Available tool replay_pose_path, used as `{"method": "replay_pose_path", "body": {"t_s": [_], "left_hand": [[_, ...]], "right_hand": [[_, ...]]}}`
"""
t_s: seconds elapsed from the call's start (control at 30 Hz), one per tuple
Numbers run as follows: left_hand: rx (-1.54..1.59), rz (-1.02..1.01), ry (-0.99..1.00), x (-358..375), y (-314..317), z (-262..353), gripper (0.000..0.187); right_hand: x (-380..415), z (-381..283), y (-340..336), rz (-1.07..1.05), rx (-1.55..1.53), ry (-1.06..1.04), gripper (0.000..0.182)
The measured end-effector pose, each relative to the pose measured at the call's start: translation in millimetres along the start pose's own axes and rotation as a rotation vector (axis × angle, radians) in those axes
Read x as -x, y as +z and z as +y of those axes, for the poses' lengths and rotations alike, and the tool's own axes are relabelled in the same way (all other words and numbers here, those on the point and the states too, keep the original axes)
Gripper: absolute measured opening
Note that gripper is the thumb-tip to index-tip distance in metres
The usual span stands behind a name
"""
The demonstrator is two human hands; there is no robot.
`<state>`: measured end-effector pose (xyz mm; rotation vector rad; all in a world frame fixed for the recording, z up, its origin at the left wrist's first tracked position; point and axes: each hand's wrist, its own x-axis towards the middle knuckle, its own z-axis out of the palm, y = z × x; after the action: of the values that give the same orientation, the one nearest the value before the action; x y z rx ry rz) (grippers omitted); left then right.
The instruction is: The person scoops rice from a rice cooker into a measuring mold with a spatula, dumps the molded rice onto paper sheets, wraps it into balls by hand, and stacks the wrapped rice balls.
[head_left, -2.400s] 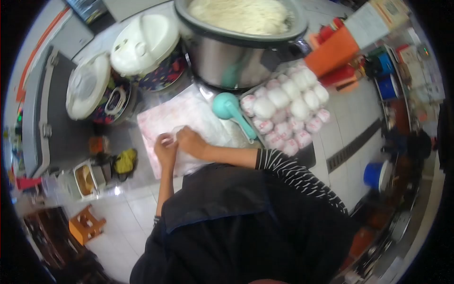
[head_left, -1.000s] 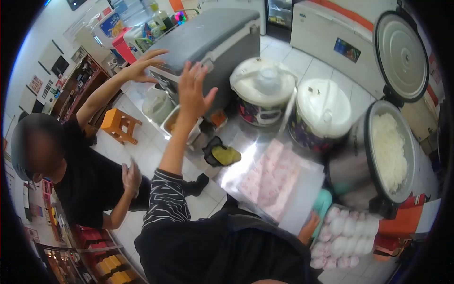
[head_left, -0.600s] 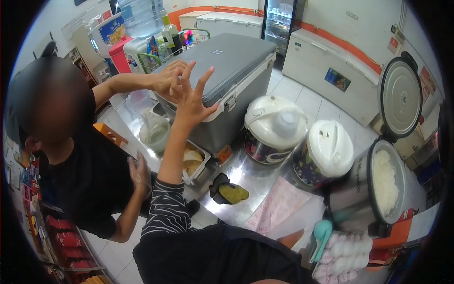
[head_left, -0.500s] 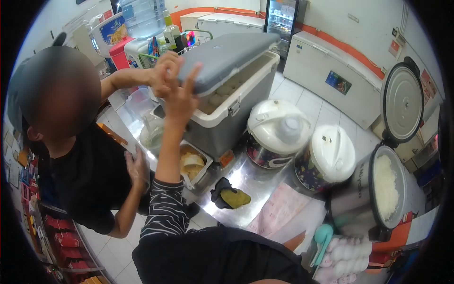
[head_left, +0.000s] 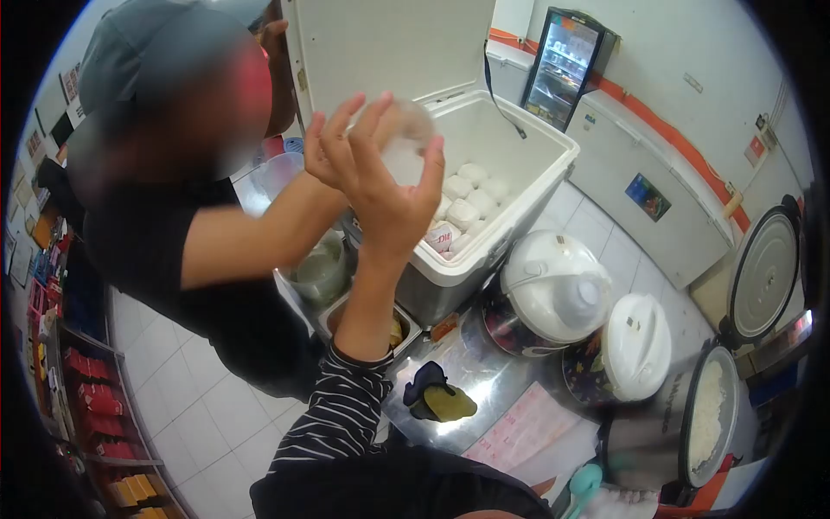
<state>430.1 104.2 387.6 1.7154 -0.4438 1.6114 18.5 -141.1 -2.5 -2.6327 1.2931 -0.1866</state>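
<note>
My left hand (head_left: pixel 376 169), in a striped sleeve, is raised in front of the cooler box (head_left: pixel 540 173) with fingers apart and curved. Just behind its fingers is a pale, blurred shape (head_left: pixel 406 138) at the end of a co-worker's forearm (head_left: pixel 268 225), which crosses behind my wrist. The cooler's lid (head_left: pixel 389 52) stands raised, with the co-worker's other hand (head_left: pixel 275 43) at its left edge. White wrapped bundles (head_left: pixel 467 208) lie inside the cooler, one with red print (head_left: pixel 443 235). My right hand is out of view.
Two white-lidded rice cookers (head_left: pixel 558 285) and a large pot of rice (head_left: pixel 711 424) stand to the right. On the metal table (head_left: pixel 415 363) are a dark and olive cloth item (head_left: pixel 445 402) and pink printed paper (head_left: pixel 527 432). A teal ladle (head_left: pixel 586 480) lies at lower right.
The cooler lid has swung from partly raised to upright, showing the bundles inside. My left hand has moved right and up in view, and the co-worker has leaned closer to the cooler.
</note>
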Motion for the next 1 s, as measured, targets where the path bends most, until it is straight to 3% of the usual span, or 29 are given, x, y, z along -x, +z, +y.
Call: {"method": "replay_pose_path", "body": {"t_s": [0.2, 0.37, 0.4, 0.43, 0.5, 0.6, 0.67, 0.77, 0.83, 0.87, 0.9, 0.93, 1.0], "left_hand": [[0.173, -0.052, 0.005, 8.1, -0.9, 1.6, 0.052], [0.533, -0.127, -0.054, 46.9, -1.5, 33.7, 0.043], [0.610, -0.203, -0.083, 65.8, -4.1, 46.6, 0.043], [0.672, -0.298, -0.069, 83.9, -13.7, 62.7, 0.040], [0.798, -0.539, -0.050, 124.9, -33.6, 102.1, 0.036], [0.975, -1.178, -0.215, 225.2, -57.0, 155.2, 0.047], [0.955, -1.571, -0.467, 286.5, -86.0, 178.4, 0.061], [0.905, -1.706, -0.475, 392.8, -115.6, 191.4, 0.073], [0.710, -1.693, -0.344, 418.6, -127.9, 203.2, 0.078], [0.681, -1.631, -0.293, 431.1, -128.2, 210.3, 0.082], [0.676, -1.631, -0.292, 435.6, -127.3, 219.5, 0.082], [0.633, -1.580, -0.319, 438.3, -122.6, 229.3, 0.076], [0.586, -1.532, -0.333, 446.2, -105.6, 242.1, 0.070]], "right_hand": [[21.2, 18.8, 2.5, 0.020, -0.011, 0.035, 0.050], [63.9, 71.0, 19.8, 0.150, -0.066, -0.012, 0.052], [54.7, 36.1, -28.2, -0.109, 0.083, -0.025, 0.063], [48.0, 4.7, -62.4, -0.128, 0.045, -0.086, 0.067], [45.6, 2.9, -57.8, -0.041, 0.111, -0.309, 0.072], [40.7, 12.6, -46.9, -0.106, 0.103, -0.541, 0.069], [40.7, 15.9, -42.3, -0.136, 0.057, -0.610, 0.069], [43.3, 33.8, -49.1, -0.182, -0.045, -0.725, 0.057], [44.4, 50.7, -54.5, 0.148, -0.347, -0.554, 0.046], [45.7, 74.5, -54.4, 0.436, -0.298, -0.453, 0.044], [52.4, 94.4, -68.1, 0.546, -0.303, -0.218, 0.046], [57.2, 119.1, -69.7, 0.661, -0.017, -0.021, 0.049], [68.0, 137.0, -101.7, 0.653, 0.059, 0.207, 0.058]]}}
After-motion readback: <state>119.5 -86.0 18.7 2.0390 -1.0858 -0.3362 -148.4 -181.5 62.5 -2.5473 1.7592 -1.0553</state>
